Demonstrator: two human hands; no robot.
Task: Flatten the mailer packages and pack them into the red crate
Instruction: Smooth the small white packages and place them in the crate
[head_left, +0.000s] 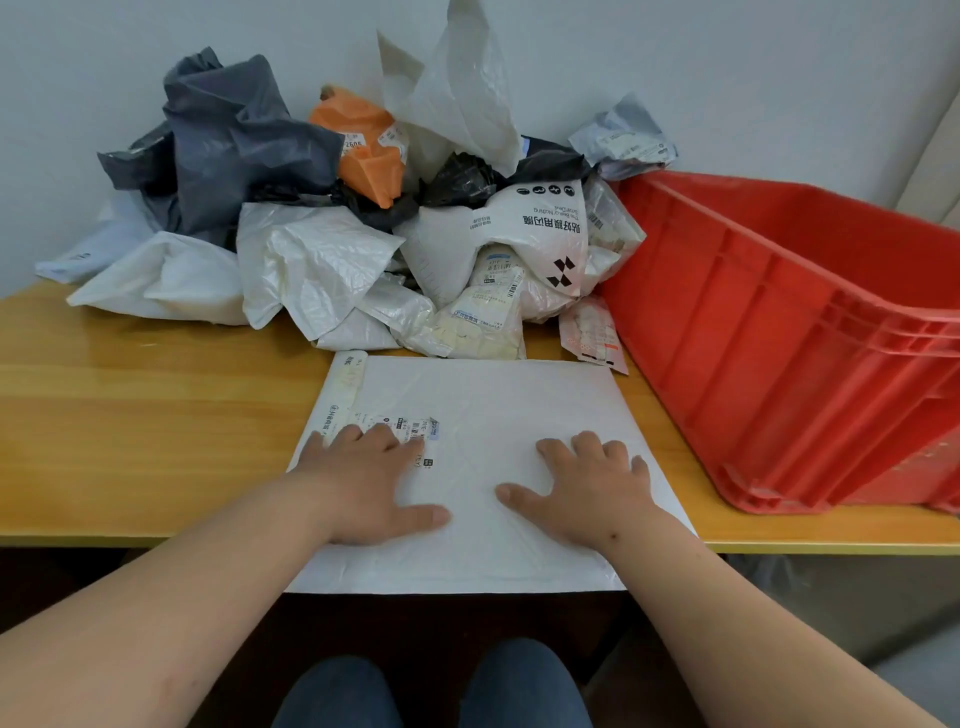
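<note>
Views: 1, a wide-angle camera worn on the person's head.
Direction: forward and down, over both forearms toward the wall.
Nearness: close; the left hand (371, 483) and right hand (589, 491) sit just below frame centre, the knees at the bottom edge.
Beyond the hands: the mailer pile (363, 228) fills the upper middle.
Right of the right hand: the red crate (779, 332), cut by the frame edge.
Distortion: the table (130, 405) edge bows.

Your white mailer (483, 415) lies flat at the table's near edge, overhanging it. Crumpled mailers (332, 223) are heaped behind it. The red crate (795, 332) stands right, tilted.
</note>
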